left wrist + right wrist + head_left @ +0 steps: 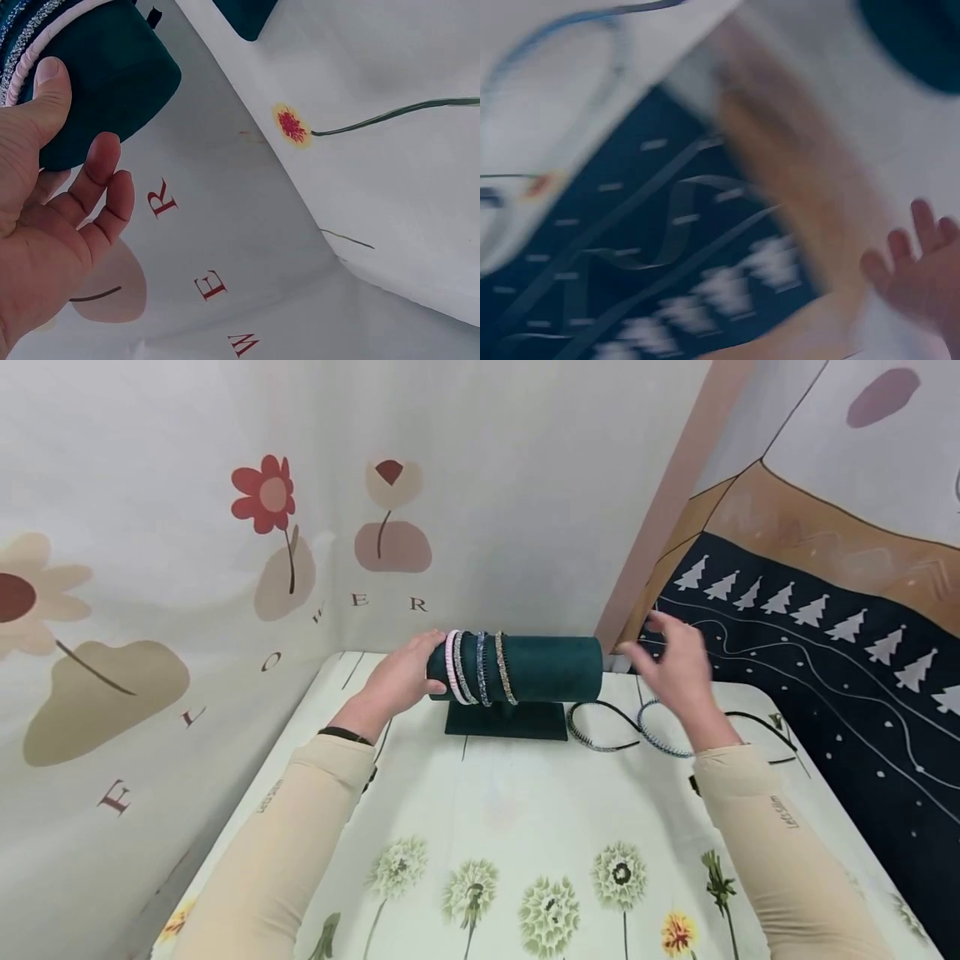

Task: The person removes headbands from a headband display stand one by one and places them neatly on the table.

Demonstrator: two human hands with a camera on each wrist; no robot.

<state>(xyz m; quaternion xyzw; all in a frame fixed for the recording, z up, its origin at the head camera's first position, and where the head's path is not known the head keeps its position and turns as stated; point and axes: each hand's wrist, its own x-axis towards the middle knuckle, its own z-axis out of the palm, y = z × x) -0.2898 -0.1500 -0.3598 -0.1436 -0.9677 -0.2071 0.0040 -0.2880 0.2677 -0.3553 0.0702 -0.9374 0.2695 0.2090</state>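
Observation:
A dark green velvet roll stand [555,668] stands at the back of the table. Near its left end it carries a pink headband [451,668], a silver one, a blue one [482,668] and a gold one [503,668]. My left hand [401,677] grips that end, its thumb against the roll by the pink band in the left wrist view, other fingers partly hidden behind. Off the roll's right end, my right hand [678,668] is raised with thumb and fingers spread, holding nothing; the right wrist view is blurred.
On the table to the right of the stand lie a dark beaded headband [592,743], a blue one [663,746] and a black one [765,722]. A printed cloth wall [510,527] rises close behind the stand; a dark blue cloth [795,677] hangs at the right.

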